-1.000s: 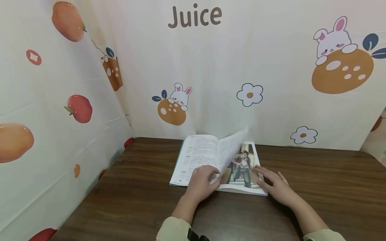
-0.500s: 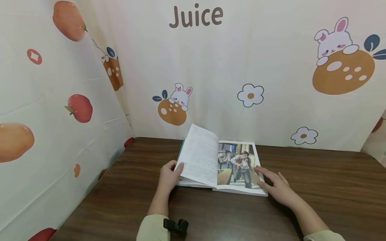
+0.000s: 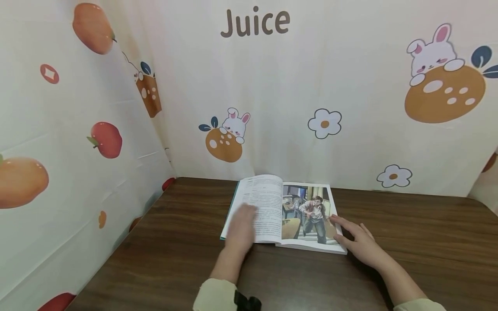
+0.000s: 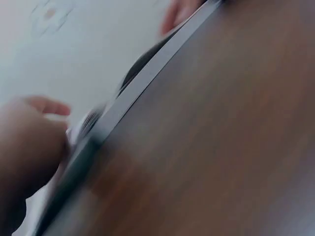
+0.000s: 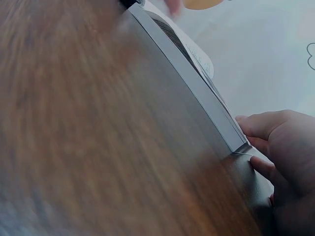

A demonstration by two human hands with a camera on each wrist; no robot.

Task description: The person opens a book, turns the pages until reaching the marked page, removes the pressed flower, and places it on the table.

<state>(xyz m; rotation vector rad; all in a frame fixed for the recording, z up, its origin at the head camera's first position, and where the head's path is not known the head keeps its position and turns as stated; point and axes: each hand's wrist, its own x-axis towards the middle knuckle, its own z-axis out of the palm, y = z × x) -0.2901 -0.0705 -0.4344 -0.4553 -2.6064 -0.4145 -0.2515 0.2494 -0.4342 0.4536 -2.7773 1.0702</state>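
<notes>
An open book (image 3: 268, 216) lies on the brown table, with printed text on its left page and a colour picture of a running figure on its right page. A thin teal cover edge shows along the left side. My left hand (image 3: 242, 229), blurred, is over the lower part of the left page and holds nothing visible. In the left wrist view, a finger of the left hand (image 4: 34, 132) extends above the book's edge. My right hand (image 3: 359, 242) rests at the right page's outer edge, its fingertips touching the page. The right wrist view shows the right hand (image 5: 285, 142) at the book's corner.
The dark wooden table (image 3: 163, 259) reaches back to a cream curtain (image 3: 280, 86) printed with fruit, rabbits and flowers. A similar sheet (image 3: 66, 181) hangs along the left side. A black strap device (image 3: 247, 302) sits at my left wrist.
My left hand carried a page from right to left, let it go, and moved back rightward over the left page. The picture page is now uncovered. The right hand has stayed in place.
</notes>
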